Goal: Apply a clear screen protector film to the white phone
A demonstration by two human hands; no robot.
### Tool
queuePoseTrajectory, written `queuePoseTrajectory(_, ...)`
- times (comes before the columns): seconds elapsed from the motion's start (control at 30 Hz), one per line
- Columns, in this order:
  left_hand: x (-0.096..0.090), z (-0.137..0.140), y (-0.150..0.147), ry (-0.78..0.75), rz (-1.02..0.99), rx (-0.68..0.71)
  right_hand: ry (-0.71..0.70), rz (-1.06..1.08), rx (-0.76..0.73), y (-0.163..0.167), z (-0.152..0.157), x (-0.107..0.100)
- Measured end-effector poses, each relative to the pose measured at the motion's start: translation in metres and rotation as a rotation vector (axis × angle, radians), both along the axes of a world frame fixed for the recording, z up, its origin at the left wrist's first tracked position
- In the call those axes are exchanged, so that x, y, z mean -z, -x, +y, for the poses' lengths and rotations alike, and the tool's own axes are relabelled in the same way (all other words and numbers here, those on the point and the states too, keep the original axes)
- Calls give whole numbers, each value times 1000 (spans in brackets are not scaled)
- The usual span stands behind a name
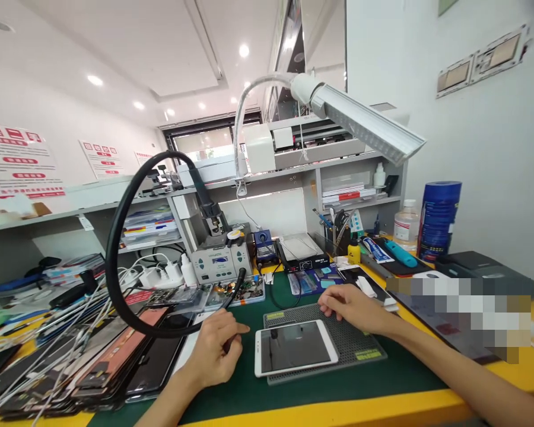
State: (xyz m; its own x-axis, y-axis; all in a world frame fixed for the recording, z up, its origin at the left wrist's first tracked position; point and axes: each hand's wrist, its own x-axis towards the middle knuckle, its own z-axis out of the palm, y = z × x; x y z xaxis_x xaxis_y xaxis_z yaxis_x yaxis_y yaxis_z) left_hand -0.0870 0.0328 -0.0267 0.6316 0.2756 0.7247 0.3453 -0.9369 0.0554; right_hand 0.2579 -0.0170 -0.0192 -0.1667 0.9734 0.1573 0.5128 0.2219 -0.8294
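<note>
A white-framed tablet (296, 347) with a dark, glossy screen lies face up, partly on a grey perforated mat (365, 350) over a green work mat (231, 394). Left of the tablet is my left hand (218, 347), index finger stretched towards its edge and the other fingers curled. I see nothing held in it, and it is apart from the tablet. My right hand (349, 305) hovers by the far right corner of the tablet, over the perforated mat, fingers loosely bent and apart. Nothing shows in that hand either.
Stacked phone screens and panels (111, 356) with white cables crowd the left. A black hose (111, 255) loops up from the hot-air station (222, 261). Behind stand a heating plate (302, 252) and a yellow bottle (353, 249). A lamp (369, 121) hangs above; a dark panel (431, 314) lies right.
</note>
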Motion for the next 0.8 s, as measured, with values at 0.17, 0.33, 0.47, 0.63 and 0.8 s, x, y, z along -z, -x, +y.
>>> queuePoseTrajectory(0.17,0,-7,-1,-32,-23,-75,-70,-2,35,3,1,6)
queuePoseTrajectory(0.33,3,-15,-6,-25,-54,-169,-108,8,59,4,1,7)
queuePoseTrajectory(0.47,4,-26,-13,-21,-70,-213,-98,24,69,4,1,10)
queuePoseTrajectory(0.63,5,-41,-23,-33,-66,-237,-45,44,66,1,2,13)
queuePoseTrajectory(0.8,6,-47,-26,-45,-68,-242,17,55,79,-1,7,18)
